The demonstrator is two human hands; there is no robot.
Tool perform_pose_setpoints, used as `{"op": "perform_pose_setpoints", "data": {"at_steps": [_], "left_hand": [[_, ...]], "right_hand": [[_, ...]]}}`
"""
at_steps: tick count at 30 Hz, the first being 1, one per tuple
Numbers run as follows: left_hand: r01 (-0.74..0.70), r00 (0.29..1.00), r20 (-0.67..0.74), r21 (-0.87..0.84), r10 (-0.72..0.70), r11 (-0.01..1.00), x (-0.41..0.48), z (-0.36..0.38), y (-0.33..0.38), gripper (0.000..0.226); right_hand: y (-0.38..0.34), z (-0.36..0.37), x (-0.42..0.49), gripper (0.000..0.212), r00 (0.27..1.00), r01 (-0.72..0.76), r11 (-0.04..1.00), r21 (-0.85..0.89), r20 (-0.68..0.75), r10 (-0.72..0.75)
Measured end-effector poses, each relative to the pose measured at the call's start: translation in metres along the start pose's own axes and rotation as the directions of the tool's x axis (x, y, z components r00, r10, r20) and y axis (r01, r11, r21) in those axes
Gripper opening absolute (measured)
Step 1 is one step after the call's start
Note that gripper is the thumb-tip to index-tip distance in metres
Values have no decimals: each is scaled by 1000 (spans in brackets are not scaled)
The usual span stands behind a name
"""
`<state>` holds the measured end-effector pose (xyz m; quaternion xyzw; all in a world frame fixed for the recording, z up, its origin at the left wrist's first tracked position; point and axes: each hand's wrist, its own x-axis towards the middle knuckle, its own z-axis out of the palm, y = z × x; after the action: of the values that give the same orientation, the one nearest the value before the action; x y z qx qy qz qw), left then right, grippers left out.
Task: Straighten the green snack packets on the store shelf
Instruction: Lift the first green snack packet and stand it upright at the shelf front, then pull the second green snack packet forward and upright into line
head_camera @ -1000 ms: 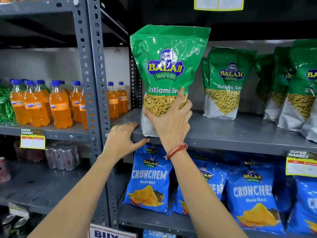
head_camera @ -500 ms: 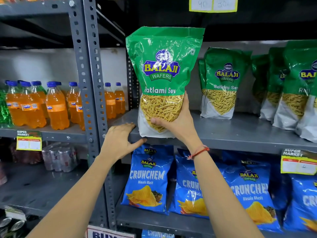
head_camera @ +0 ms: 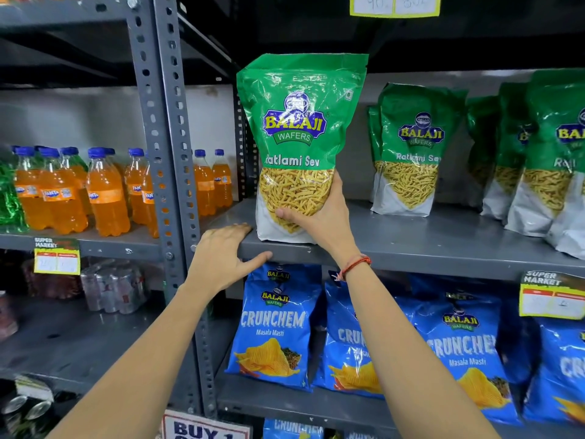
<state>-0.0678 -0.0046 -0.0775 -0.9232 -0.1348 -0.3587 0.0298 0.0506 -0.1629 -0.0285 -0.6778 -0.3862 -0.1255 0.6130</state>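
Note:
A tall green Ratlami Sev packet (head_camera: 297,128) stands upright at the front left of the grey shelf (head_camera: 427,245). My right hand (head_camera: 319,213) grips its lower right side, thumb across the clear window. My left hand (head_camera: 221,258) rests on the shelf's front edge just left of the packet, fingers apart, holding nothing. Another green packet (head_camera: 411,147) stands further back to the right. Several more green packets (head_camera: 547,153) crowd the far right, leaning and overlapping.
A perforated grey upright post (head_camera: 164,153) divides the racks. Orange soda bottles (head_camera: 104,191) fill the left shelf. Blue Crunchem packets (head_camera: 278,327) hang below. Yellow price tags (head_camera: 552,296) sit on shelf edges. Bare shelf lies between the held packet and the others.
My right hand shifted from the packet's front to its lower right side, and the packet's base settled onto the shelf. The left hand stayed on the shelf edge.

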Motion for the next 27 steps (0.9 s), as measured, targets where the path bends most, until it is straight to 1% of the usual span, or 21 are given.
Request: {"op": "perform_pose_setpoints", "data": {"at_steps": [11,16,20,22,24,25,27], "left_hand": [[13,1000,-5,0,-13,1000,-2,-1,3,85],[5,1000,-9,14,-5,1000,-2,-1,3,86],[20,999,24,18,-21,1000,-2,1,2,84],[52,998,-22,-20,-53,998,-6,1,6,80],[62,987,-142,-81,-73,995,-11,0,17,68],[37,975,-215,-106,-60,994,-13,0,26,60],[-70,942,-335,-115,28,991,-13,0,52,47]], "right_hand": [[5,2,7,123,1000,-10,1000,-7,5,10],[9,2,7,122,1000,7,1000,0,-7,-7],[9,-1,7,124,1000,24,1000,0,11,-24],[11,-8,8,126,999,36,999,-1,17,-36],[15,-20,9,124,999,41,999,-6,13,-41],[18,-27,11,121,999,43,999,-13,6,-43],[23,-44,16,116,998,58,997,-43,-30,-59]]}}
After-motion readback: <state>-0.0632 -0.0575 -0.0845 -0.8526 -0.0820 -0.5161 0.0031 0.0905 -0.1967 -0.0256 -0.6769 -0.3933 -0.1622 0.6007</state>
